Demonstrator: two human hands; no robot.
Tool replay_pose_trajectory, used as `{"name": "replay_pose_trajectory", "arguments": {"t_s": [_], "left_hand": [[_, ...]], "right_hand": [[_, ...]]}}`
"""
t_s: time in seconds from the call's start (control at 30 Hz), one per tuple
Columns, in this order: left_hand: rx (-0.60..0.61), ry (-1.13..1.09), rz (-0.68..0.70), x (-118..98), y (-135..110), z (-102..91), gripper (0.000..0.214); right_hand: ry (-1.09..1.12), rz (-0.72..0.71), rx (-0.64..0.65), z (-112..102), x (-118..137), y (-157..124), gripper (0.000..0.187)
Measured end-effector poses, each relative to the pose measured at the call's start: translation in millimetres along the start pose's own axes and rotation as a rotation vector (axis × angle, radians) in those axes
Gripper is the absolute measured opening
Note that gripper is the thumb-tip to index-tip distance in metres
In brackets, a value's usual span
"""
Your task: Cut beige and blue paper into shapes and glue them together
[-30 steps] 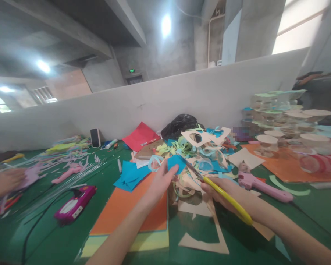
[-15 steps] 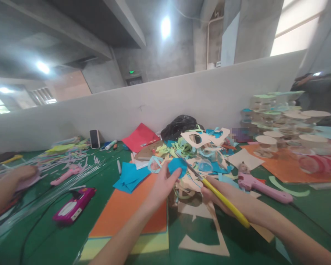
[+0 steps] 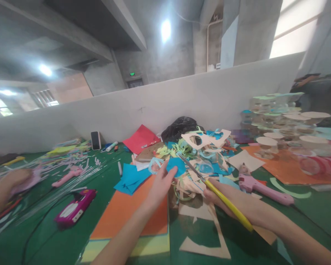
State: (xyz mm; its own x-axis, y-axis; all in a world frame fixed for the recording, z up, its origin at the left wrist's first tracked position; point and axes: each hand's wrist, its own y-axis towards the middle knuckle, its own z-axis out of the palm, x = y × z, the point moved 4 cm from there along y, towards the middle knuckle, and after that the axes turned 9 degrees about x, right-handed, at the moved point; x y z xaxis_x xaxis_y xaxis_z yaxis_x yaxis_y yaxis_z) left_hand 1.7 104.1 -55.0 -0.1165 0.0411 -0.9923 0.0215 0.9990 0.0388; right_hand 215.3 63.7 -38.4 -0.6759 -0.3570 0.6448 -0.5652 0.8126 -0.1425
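Note:
My left hand (image 3: 161,186) pinches a small blue paper piece (image 3: 174,165) between thumb and fingers, above a heap of paper scraps (image 3: 193,184). My right hand (image 3: 223,197) is closed around long yellow-handled scissors (image 3: 226,200). Their metal blades (image 3: 190,170) point up and left, with the tips close to the blue piece. Below my hands lie an orange paper sheet (image 3: 127,209) and a beige cut-out sheet (image 3: 201,235). At the far left, a co-worker's hand (image 3: 15,182) rests on a pink object.
A pink glue gun (image 3: 260,193) lies to my right, and another (image 3: 67,176) lies left. A magenta device (image 3: 73,211), black cord, phone (image 3: 95,140), black bag (image 3: 179,129) and stacked paper cups (image 3: 276,117) surround the green table (image 3: 306,217). A low wall (image 3: 154,103) runs behind.
The blue piece now has a rounder outline than a second ago. The co-worker's hand has shifted slightly right, and my view has tilted a little.

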Motion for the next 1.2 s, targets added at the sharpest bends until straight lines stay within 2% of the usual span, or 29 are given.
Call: {"name": "replay_pose_trajectory", "arguments": {"t_s": [0.1,0.33,0.5,0.77,0.97,1.07,1.2], "left_hand": [[0.003,-0.032,-0.001,5,3,-1.7,0.075],[0.025,-0.022,0.022,-1,0,2.1,0.061],[0.017,0.016,0.015,-3,-2,1.5,0.062],[0.035,0.139,-0.015,-14,-10,6.9,0.055],[0.046,0.03,-0.052,-5,-10,7.7,0.072],[0.036,-0.015,-0.061,-4,-10,8.7,0.07],[0.029,0.083,-0.065,-9,-13,8.4,0.071]], "right_hand": [[-0.002,-0.009,0.0,0,0,-2,0.05],[0.003,-0.007,0.0,1,1,2,0.043],[-0.023,0.042,0.002,2,-1,8,0.05],[-0.074,0.012,-0.091,1,0,10,0.055],[-0.082,-0.006,-0.16,2,0,11,0.057],[-0.094,0.003,-0.137,3,-1,11,0.054],[-0.063,-0.023,-0.058,4,-1,7,0.048]]}}
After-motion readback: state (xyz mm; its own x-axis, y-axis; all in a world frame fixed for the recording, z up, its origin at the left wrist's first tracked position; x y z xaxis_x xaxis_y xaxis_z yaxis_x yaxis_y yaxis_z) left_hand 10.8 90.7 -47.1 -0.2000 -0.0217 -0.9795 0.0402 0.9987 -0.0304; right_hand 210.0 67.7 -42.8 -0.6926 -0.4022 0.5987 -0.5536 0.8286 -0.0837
